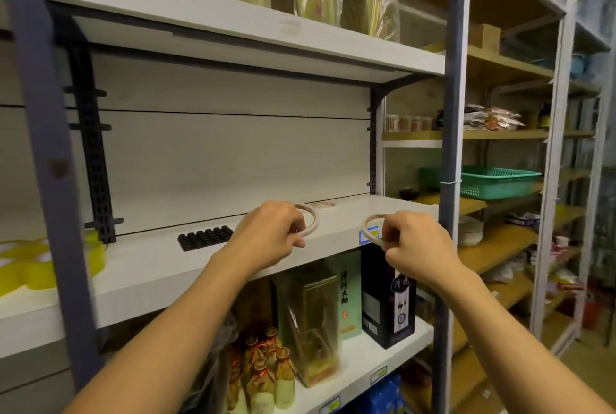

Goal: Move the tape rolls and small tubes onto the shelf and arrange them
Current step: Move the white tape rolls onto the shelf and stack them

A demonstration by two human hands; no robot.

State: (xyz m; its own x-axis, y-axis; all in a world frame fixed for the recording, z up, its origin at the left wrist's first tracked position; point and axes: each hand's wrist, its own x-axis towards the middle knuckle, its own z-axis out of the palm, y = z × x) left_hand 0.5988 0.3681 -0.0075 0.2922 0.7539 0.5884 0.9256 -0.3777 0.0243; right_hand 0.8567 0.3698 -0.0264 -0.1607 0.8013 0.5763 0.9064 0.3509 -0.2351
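Tape rolls, thin rings: one pinched in the left hand over the shelf, one pinched in the right hand at its front edge; a third roll lies flat further back. Likely light, stiff; grip by rim.

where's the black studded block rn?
In the head view, the black studded plastic block lies flat on the white shelf, left of centre, just left of the left hand.
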